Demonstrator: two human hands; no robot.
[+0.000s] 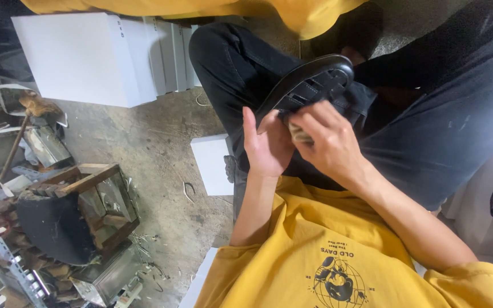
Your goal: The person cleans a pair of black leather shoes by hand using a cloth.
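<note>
A black strapped sandal [315, 80] rests on my lap, over dark trousers [429, 131]. My left hand [266, 145] steadies it from the left side, fingers straight and pressed against its edge. My right hand [329, 140] is curled over the sandal's straps and pinches a small pale pad [299, 134] against them. Most of the pad is hidden under my fingers. My yellow printed shirt [315, 251] fills the bottom of the view.
White boxes [87, 57] stand at the upper left, and one small white box [212, 162] lies on the concrete floor by my knee. At the left are a wooden frame [101, 199], metal scraps and a hammer-like tool [29, 108]. Yellow cloth [201, 7] hangs along the top edge.
</note>
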